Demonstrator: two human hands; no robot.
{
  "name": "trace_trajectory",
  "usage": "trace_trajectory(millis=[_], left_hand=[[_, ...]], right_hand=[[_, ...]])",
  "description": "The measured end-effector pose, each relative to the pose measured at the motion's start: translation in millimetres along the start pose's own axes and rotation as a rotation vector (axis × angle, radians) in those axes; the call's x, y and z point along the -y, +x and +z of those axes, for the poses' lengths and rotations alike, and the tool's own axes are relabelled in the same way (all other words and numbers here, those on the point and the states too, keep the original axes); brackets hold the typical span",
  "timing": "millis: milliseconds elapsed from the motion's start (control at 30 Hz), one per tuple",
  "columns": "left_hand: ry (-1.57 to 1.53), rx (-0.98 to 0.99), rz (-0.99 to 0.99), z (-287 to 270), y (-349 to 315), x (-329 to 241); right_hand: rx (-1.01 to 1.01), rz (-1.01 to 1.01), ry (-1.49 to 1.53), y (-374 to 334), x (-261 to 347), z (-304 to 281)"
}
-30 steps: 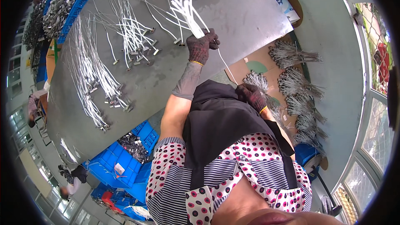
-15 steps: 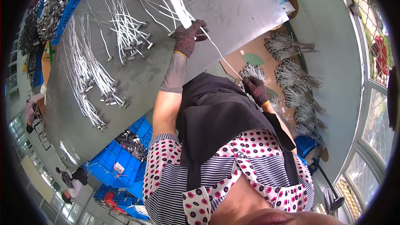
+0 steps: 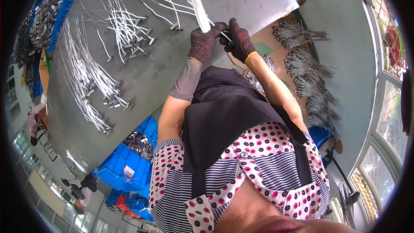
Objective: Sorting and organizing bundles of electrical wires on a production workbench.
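My left hand (image 3: 202,43), in a dark, red-marked glove, is closed round a bundle of thin white tubes (image 3: 197,8) that stands up above the table. Close against it on the right, my right hand (image 3: 238,41), gloved alike, pinches a white wire (image 3: 226,36) whose other end runs toward the bundle. The fingertips of both hands nearly meet, so I cannot tell exactly how the wire sits between them. Left of my hands, a few white-sleeved wires with small metal end pieces (image 3: 179,29) lie on the grey metal table (image 3: 159,67).
More white-sleeved wires (image 3: 129,34) lie on the table, with a larger bunch (image 3: 88,77) farther left. A blue crate (image 3: 123,168) stands below the table edge; another blue crate (image 3: 64,11) of small parts is at far left. Bundled grey wires (image 3: 308,67) lie on cardboard to the right.
My right hand has come up and left from beside the cardboard to my left hand. The wire stretched between them is now mostly hidden. My left hand has shifted slightly right and down.
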State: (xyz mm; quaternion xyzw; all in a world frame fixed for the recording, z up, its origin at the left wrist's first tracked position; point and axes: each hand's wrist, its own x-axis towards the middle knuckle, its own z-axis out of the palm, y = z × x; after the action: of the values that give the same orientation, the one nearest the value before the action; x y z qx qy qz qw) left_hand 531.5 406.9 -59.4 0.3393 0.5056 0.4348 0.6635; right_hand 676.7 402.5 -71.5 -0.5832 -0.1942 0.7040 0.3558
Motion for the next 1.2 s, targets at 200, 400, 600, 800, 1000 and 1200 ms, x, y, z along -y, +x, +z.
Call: trace_trajectory(millis=[200, 400, 600, 800, 1000, 1200], left_hand=[[0.442, -0.148, 0.021, -29, 20, -11], [0.589, -0.614, 0.083, -98, 39, 9], [-0.486, -0.177, -0.043, -114, 24, -36], [-0.852, -0.151, 0.022, -127, 20, -34], [-0.69, -0.168, 0.054, -145, 17, -26], [-0.496, -0.336, -0.027, -154, 13, -25]], right_hand=[[0.126, -0.084, -0.136, 21, 29, 29], [-0.195, -0.641, -0.905, 97, 70, 47], [-0.409, -0.648, -1.043, 182, 125, 83], [-0.464, -0.513, -1.364, 231, 155, 116], [-0.278, -0.333, -1.354, 225, 152, 92], [0.139, -0.417, -0.5, 158, 125, 34]])
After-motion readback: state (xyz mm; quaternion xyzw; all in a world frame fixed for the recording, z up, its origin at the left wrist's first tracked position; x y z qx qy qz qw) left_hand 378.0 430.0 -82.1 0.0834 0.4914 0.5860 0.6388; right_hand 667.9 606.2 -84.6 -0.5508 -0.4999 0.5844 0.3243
